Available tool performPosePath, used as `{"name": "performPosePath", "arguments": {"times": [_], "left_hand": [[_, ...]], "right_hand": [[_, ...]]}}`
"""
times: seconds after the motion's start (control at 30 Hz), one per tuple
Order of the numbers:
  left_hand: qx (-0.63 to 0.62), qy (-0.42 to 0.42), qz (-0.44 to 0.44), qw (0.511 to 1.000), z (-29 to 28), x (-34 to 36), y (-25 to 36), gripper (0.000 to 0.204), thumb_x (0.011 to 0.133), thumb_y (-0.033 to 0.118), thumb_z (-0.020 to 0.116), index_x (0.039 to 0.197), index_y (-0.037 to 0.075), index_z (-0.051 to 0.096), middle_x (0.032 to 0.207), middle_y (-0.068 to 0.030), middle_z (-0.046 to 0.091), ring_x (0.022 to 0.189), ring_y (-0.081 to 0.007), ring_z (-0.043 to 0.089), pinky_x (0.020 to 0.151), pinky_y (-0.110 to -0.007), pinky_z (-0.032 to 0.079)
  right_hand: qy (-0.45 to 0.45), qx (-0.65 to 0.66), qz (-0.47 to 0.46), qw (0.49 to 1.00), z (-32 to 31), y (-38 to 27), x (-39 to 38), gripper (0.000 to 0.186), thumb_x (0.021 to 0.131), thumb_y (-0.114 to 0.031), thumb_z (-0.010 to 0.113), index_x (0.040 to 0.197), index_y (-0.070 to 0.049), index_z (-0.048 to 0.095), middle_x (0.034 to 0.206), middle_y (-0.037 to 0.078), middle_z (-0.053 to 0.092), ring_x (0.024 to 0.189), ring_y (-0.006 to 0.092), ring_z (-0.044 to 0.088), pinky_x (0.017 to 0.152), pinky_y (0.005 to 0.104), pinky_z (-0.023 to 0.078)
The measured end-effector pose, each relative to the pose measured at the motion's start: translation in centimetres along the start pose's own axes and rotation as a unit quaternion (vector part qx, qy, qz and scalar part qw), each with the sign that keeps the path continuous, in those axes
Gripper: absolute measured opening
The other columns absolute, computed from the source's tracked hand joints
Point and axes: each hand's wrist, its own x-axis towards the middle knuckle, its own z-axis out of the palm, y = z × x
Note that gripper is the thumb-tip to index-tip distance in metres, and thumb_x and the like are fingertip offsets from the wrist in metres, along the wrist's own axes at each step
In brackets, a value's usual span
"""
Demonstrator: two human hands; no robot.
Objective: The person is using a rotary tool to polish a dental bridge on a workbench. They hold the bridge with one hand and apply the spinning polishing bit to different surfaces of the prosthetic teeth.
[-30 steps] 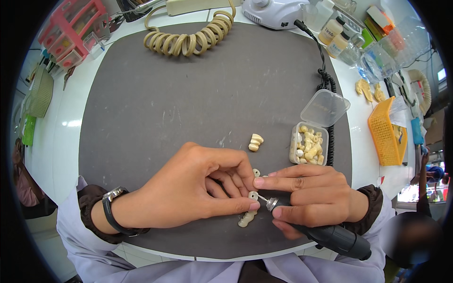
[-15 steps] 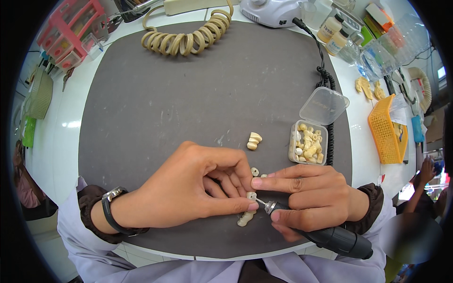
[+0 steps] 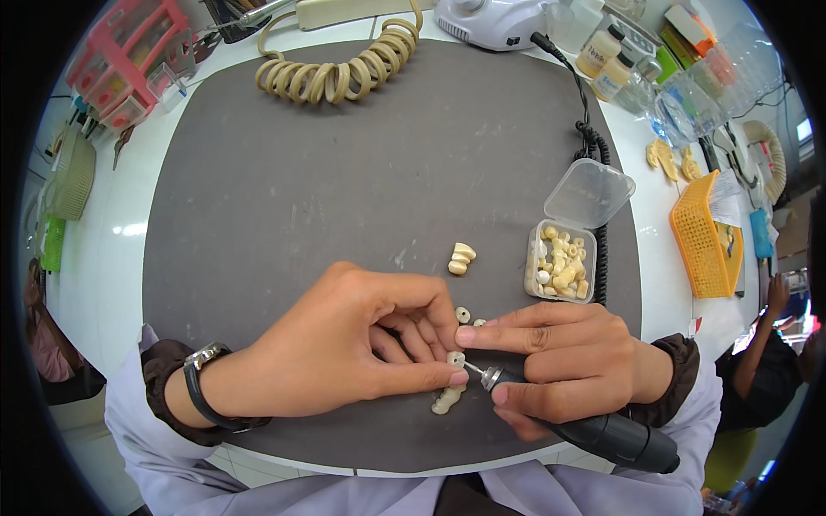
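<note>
Off-white toothlike piece [image 3: 456, 359] sits pinched in the left hand [image 3: 357, 331] by the mat [image 3: 344, 189]'s near edge; the right hand [image 3: 576, 354] grips a black handpiece [image 3: 615, 439], barely shifted from a second ago. Handwriting marks two bottles [image 3: 600, 52] beyond the far right corner.

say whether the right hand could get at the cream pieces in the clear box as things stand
Probably yes: the lid is open, the cream pieces lie uncovered, and nothing visible blocks the way, but the right hand is occupied holding a black handpiece.
</note>
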Motion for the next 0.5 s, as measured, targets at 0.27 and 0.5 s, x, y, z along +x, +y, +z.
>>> {"name": "performPosePath", "arguments": {"times": [0.27,0.5], "left_hand": [[0.004,0.004,0.017,1.000,0.12,-0.04,-0.15,0.018,0.081,0.002,0.078,0.093,-0.003,0.065,0.085,-0.0070,0.070,0.079,-0.0098,0.070,0.066,-0.018,0.056],[-0.002,-0.001,0.007,1.000,0.03,0.06,-0.17,0.018,0.081,0.003,0.078,0.093,-0.003,0.065,0.085,-0.0074,0.070,0.079,-0.0096,0.069,0.066,-0.018,0.056]], "right_hand": [[0.008,-0.005,0.005,1.000,-0.08,-0.03,0.24,0.021,0.078,-0.016,0.076,0.086,-0.001,0.065,0.069,0.005,0.057,0.108,0.0316,0.067,0.082,0.0395,0.059],[-0.003,0.000,-0.005,1.000,-0.16,0.02,0.06,0.023,0.077,-0.017,0.077,0.086,0.000,0.064,0.083,0.013,0.064,0.108,0.0320,0.067,0.082,0.0411,0.059]]}}
